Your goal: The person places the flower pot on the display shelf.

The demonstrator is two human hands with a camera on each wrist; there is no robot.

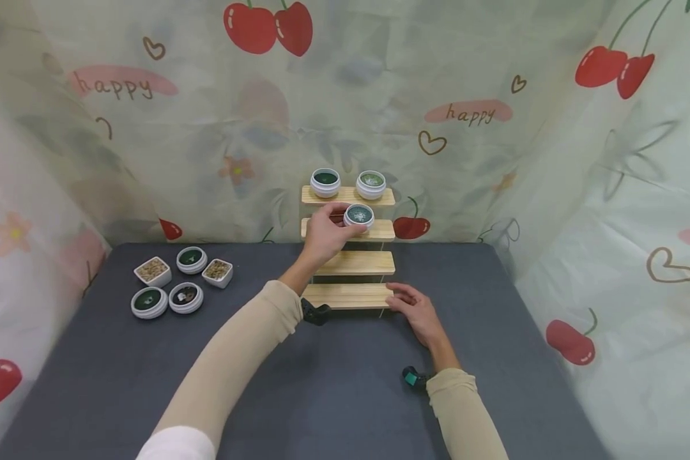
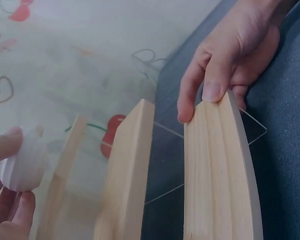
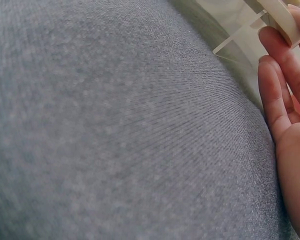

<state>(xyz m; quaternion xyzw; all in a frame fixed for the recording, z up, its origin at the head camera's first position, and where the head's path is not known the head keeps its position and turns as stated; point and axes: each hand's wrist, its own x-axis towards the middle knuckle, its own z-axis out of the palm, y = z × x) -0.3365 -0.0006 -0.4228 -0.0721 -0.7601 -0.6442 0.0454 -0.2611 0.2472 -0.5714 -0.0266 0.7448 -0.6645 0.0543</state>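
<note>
My left hand (image 1: 325, 235) pinches a small round white bowl (image 1: 359, 216) with speckled grey-green contents, over the right part of the second step from the top of a tiered wooden stand (image 1: 353, 262). In the left wrist view the ribbed side of this bowl (image 2: 26, 167) shows between thumb and fingers. My right hand (image 1: 416, 313) grips the right end of the lowest step, fingertips at the board's corner (image 2: 210, 112). On the top step sit two similar bowls, a dark green one (image 1: 325, 183) at left and a lighter green one (image 1: 370, 184) at right.
To the left on the dark grey cloth (image 1: 345, 396) stand three round white bowls, one of them a dark green bowl (image 1: 191, 260), and two square dishes (image 1: 153, 272) of pale bits. A cherry-patterned curtain (image 1: 345, 115) hangs behind and along both sides.
</note>
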